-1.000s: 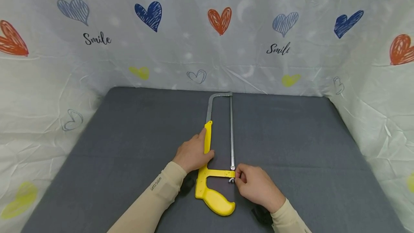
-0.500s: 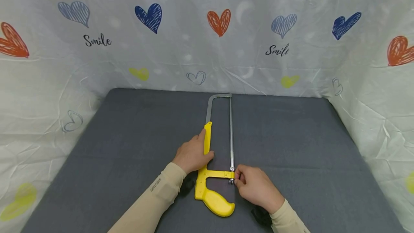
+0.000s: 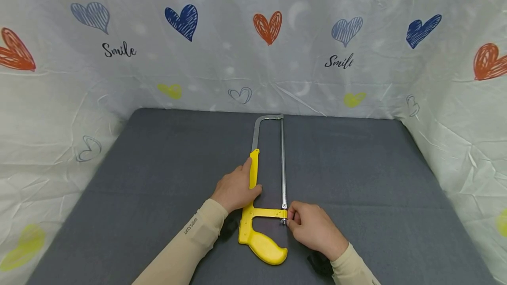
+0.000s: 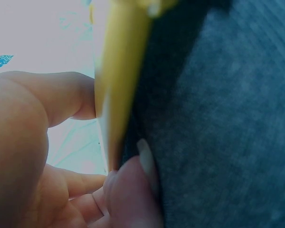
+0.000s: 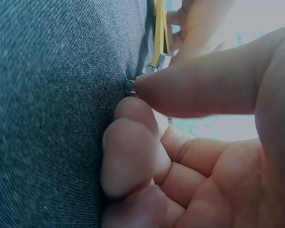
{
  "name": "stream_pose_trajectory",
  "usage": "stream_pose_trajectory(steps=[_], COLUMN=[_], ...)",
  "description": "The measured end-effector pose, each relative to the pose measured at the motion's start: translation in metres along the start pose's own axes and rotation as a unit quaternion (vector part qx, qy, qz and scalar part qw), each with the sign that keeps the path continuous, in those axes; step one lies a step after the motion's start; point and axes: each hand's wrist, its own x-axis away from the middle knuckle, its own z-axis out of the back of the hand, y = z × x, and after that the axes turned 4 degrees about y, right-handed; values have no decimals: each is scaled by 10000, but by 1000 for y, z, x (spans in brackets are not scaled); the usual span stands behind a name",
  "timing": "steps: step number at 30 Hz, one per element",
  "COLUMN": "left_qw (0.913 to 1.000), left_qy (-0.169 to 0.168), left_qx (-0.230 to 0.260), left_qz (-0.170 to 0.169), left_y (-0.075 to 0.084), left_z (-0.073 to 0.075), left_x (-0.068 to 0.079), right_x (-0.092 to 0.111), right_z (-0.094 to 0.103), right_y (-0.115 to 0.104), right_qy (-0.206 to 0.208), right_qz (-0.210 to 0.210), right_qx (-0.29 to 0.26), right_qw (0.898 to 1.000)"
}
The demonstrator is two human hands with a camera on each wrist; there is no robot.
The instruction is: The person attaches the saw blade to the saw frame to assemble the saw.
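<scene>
A hacksaw (image 3: 266,249) with a yellow handle lies flat on the dark grey cloth, its grey metal bow pointing away from me. The blade (image 3: 283,166) runs along its right side. My left hand (image 3: 234,189) holds the yellow frame above the grip, index finger stretched along it. In the left wrist view, thumb and fingers lie on either side of the yellow frame (image 4: 121,71). With thumb and index finger, my right hand (image 3: 317,228) pinches a small wing nut (image 3: 283,222) at the blade's near end. Fingertips partly hide this wing nut (image 5: 129,86) in the right wrist view.
The grey cloth (image 3: 356,162) covers the table on both sides of the saw. A white curtain (image 3: 222,65) printed with hearts and "Smile" stands behind the table and along its sides.
The wing nut has turned slightly between my right fingertips. Both hands and the hacksaw stay in nearly the same place; the whole view has shifted very slightly.
</scene>
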Motion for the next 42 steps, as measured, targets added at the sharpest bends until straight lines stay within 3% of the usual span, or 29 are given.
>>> stream_pose_trajectory(steps=[18, 42], left_qw=[10000, 9999], left_qy=[-31, -41], left_qx=[-25, -25], left_qz=[49, 95], left_y=[0, 1], left_z=[-1, 0], left_x=[0, 0], right_x=[0, -2], right_z=[-2, -3], right_y=[-2, -2], right_qy=[64, 142], right_qz=[-342, -289], right_qx=[-75, 2], right_qw=[9994, 9995])
